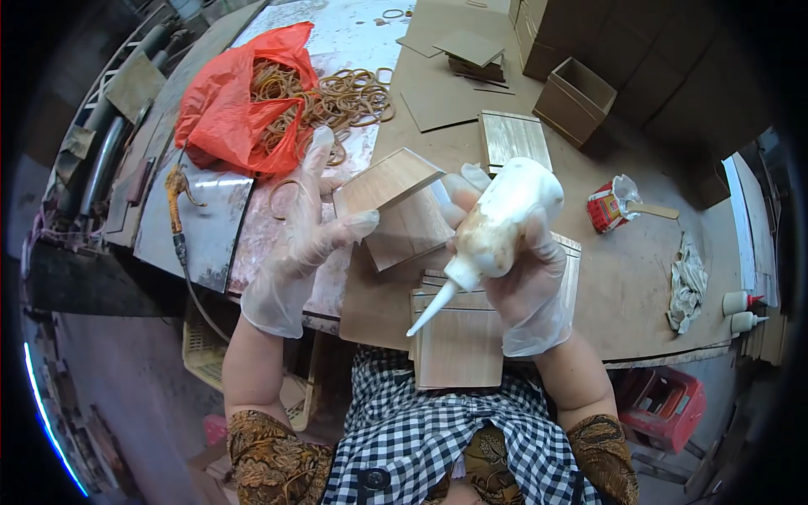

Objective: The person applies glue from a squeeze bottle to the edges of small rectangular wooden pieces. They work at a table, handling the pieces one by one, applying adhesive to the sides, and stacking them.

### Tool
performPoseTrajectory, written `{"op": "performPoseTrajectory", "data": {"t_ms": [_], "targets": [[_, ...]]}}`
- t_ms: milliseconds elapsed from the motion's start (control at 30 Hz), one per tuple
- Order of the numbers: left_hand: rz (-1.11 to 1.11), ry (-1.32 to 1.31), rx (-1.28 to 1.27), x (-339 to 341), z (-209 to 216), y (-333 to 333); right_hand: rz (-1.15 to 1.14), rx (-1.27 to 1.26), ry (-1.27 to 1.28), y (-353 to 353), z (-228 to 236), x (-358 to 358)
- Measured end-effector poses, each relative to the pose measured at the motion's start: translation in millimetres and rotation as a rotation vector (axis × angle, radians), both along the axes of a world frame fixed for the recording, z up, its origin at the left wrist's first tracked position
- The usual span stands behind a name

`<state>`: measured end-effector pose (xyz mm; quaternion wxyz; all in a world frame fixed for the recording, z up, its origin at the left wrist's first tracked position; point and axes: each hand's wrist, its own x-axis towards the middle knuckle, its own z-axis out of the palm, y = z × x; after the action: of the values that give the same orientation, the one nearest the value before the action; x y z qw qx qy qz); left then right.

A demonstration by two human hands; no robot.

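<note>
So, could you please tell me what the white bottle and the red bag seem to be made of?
White bottle: probably plastic, smooth and slightly glossy, judging by its moulded look and tapered nozzle; brownish smears mark it. Red bag: likely thin plastic film, slightly shiny, with crinkled folds.

The head view looks from the wearer's own height, steeply down and forward, through a wide fisheye lens whose picture darkens toward a curved border. The checked apron lies nearest, at the lower edge; the left hand and right hand sit close, mid-picture; the workbench stretches away above.
</note>
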<state>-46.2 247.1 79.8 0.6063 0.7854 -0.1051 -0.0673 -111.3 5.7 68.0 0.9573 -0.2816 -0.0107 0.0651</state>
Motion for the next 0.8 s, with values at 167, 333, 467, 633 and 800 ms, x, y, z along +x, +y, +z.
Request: {"op": "performPoseTrajectory", "data": {"t_ms": [167,333,467,633,800], "targets": [[0.042,0.040,-0.062,-12.6,6.5,-0.4,0.078,0.037,0.038,11.5,3.7,-2.1],[0.041,0.016,-0.149,-13.9,3.4,2.2,0.114,0.126,0.075,14.7,-2.2,-10.2],[0.060,-0.017,-0.203,-14.1,6.9,6.9,-0.058,0.172,-0.027,-14.9,-12.4,-12.4],[0.035,-0.086,-0.240,-15.5,-5.7,18.1,-0.641,-0.158,-0.206,-112.7,-23.3,-42.7],[0.010,-0.081,-0.230,-16.6,-12.9,11.6,-0.494,0.326,-0.131,-196.5,-53.3,-85.1]]}}
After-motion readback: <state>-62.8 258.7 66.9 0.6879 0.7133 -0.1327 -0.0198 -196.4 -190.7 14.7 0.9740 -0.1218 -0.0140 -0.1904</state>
